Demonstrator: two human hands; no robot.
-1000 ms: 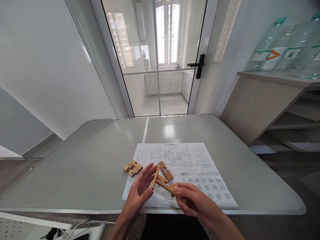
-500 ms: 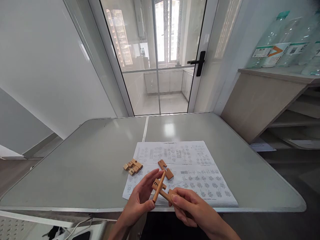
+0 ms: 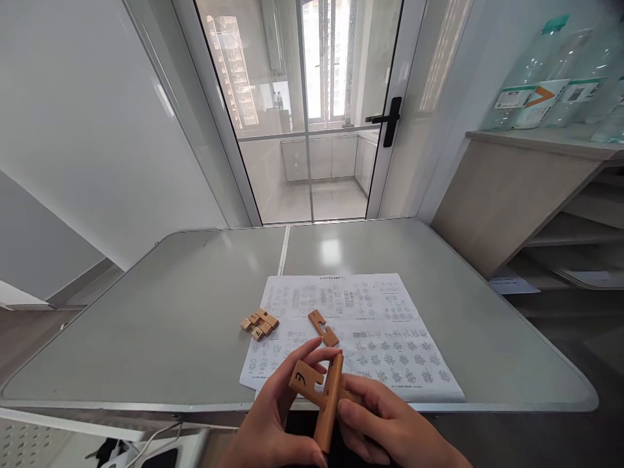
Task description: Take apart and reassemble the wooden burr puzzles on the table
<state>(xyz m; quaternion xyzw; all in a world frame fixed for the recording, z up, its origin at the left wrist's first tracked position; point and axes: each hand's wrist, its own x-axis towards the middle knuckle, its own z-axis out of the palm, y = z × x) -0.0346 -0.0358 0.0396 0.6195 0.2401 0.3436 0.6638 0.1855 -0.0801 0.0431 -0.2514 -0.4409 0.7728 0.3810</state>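
My left hand (image 3: 277,419) pinches a wooden puzzle bar (image 3: 329,406) between thumb and fingertips, one at each end. Behind it lies a notched wooden puzzle piece (image 3: 306,382) with a dark mark on its left end. That piece crosses the bar; whether the two interlock cannot be told. My right hand (image 3: 385,416) grips its right end, mostly hidden by the fingers, with the thumb close against the bar. Just beyond my hands, another notched piece (image 3: 330,337) rests on a printed sheet (image 3: 385,305). A cluster of small wooden pieces (image 3: 262,324) sits at the sheet's left edge.
The grey table (image 3: 160,325) has a metal-edged front rim near my wrists. A glass door (image 3: 336,162) with a black handle (image 3: 390,122) stands behind it. At right, plastic bottles (image 3: 521,84) top a wooden shelf unit (image 3: 511,195). Cables (image 3: 153,439) lie below left.
The bar has shifted right along the notched piece, toward my right fingers, and now stands more upright. Both hands have come slightly lower and nearer. The pieces on the table have stayed put.
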